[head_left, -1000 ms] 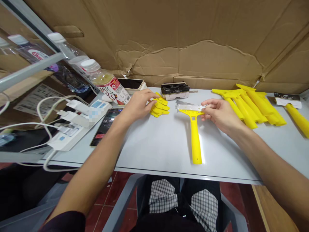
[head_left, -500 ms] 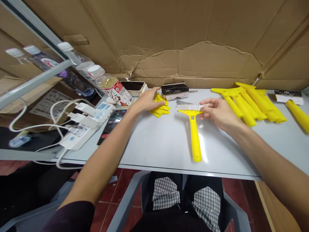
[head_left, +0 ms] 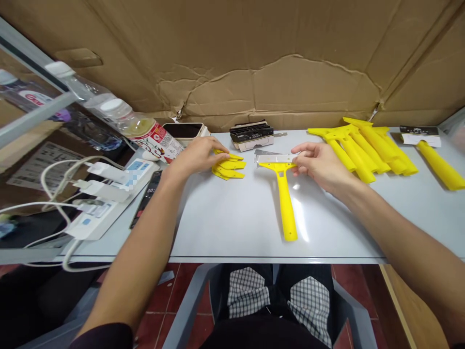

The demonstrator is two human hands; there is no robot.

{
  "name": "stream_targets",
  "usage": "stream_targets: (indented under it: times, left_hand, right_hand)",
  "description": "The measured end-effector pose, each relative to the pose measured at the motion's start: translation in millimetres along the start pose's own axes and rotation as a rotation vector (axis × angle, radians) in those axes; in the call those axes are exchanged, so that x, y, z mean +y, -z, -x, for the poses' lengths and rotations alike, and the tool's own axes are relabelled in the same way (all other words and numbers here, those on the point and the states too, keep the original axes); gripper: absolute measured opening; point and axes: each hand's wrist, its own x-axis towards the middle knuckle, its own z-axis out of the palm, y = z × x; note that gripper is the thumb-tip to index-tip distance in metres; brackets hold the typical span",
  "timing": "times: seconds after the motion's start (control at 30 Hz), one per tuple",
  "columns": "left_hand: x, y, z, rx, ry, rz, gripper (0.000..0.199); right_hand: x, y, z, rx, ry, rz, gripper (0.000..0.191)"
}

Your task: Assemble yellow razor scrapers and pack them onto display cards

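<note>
A yellow-handled scraper [head_left: 286, 208] lies on the table with its handle toward me. A clear plastic strip and a thin metal blade [head_left: 271, 153] sit across its head. My right hand [head_left: 317, 165] pinches the right end of that head between thumb and fingers. To the left, my left hand [head_left: 201, 155] rests at a small fanned pile of flat yellow plastic pieces [head_left: 232, 169]. Its thumb and forefinger close on the pile's upper left edge. How many pieces lie between them is hidden.
Behind the scraper stands an open box of blades [head_left: 252, 138]. Several yellow handles [head_left: 366, 150] are heaped at right, beside a single handle [head_left: 441, 167] and a small box [head_left: 419, 135]. At left are a drink bottle [head_left: 152, 138], phones [head_left: 183, 130] and a power strip [head_left: 103, 208].
My view has shifted, so the table things appear farther left. The left thumb and forefinger have drawn closer together at the yellow pieces. My right hand keeps its hold on the scraper head.
</note>
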Motion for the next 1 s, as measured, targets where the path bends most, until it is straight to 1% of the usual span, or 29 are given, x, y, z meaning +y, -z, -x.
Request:
stream_targets:
  times: [0.07,0.13,0.17,0.23,0.3,0.33,0.37,0.4,0.47,0.5,0.57,0.63,0.7,0.73,0.8,0.93,1.0]
  left_hand:
    - [1.1,4.8,6.6,0.065,-0.067,-0.017,0.039]
    - [8.2,10.8,14.1,0.164,-0.131,-0.022,0.037]
    - [15.0,13.9,17.8,0.238,-0.159,-0.012,0.035]
    - [36.0,18.0,24.5,0.383,-0.205,0.050,0.029]
    - [65.4,16.8,29.5,0.470,-0.207,0.184,0.023]
    - [81.7,13.8,31.2,0.503,-0.197,0.290,0.022]
    - [97.8,9.2,32.5,0.504,-0.190,0.431,0.024]
    - [112.9,3.5,33.3,0.471,-0.174,0.609,0.028]
    - [137.0,-9.2,33.5,0.293,-0.099,0.983,0.034]
    - [145.2,-15.1,33.2,0.209,-0.061,1.114,0.036]
    - [153.9,-24.0,32.0,0.120,-0.008,1.282,0.038]
    - [155.1,-28.3,30.9,0.099,0.043,1.380,0.045]
    - [153.2,-29.1,30.3,0.113,0.089,1.440,0.051]
    - [152.1,-28.8,30.1,0.119,0.107,1.461,0.050]
    - [150.6,-28.4,30.1,0.108,0.133,1.492,0.044]
    - [150.7,-30.0,30.3,0.045,0.173,1.519,0.029]
    - [151.3,-31.6,30.2,0.071,0.169,1.496,0.021]
  right_hand:
    - [-0.7,0.4,-0.5,0.004,0.000,-0.006,0.021]
    - [-0.8,1.1,-1.2,-0.005,0.008,-0.014,0.020]
    - [-0.7,1.5,-1.5,-0.010,0.011,-0.015,0.020]
    - [-0.6,2.0,-1.9,-0.014,0.009,-0.010,0.021]
    - [-0.5,2.1,-2.1,-0.008,-0.002,0.000,0.021]
    - [-0.4,1.9,-2.2,-0.004,-0.008,0.004,0.021]
    - [-0.2,1.8,-2.3,-0.004,-0.012,0.005,0.021]
    - [-0.1,1.5,-2.3,-0.005,-0.012,0.003,0.021]
    - [0.1,0.7,-2.2,-0.007,-0.008,-0.003,0.021]
    - [-0.1,0.2,-2.0,-0.004,-0.006,-0.003,0.021]
    - [-0.9,-0.9,-1.3,0.006,-0.009,0.002,0.021]
    - [-1.7,-1.6,-0.6,0.006,-0.010,0.003,0.021]
    - [-1.7,-1.4,-0.4,-0.003,-0.005,0.000,0.021]
    - [-1.3,-1.1,-0.6,-0.006,-0.003,0.002,0.021]
    - [0.3,-0.1,-1.4,-0.009,0.000,0.007,0.021]
    - [3.7,0.8,-3.4,-0.021,0.006,0.002,0.022]
    - [4.5,0.2,-3.6,-0.028,0.007,0.004,0.022]
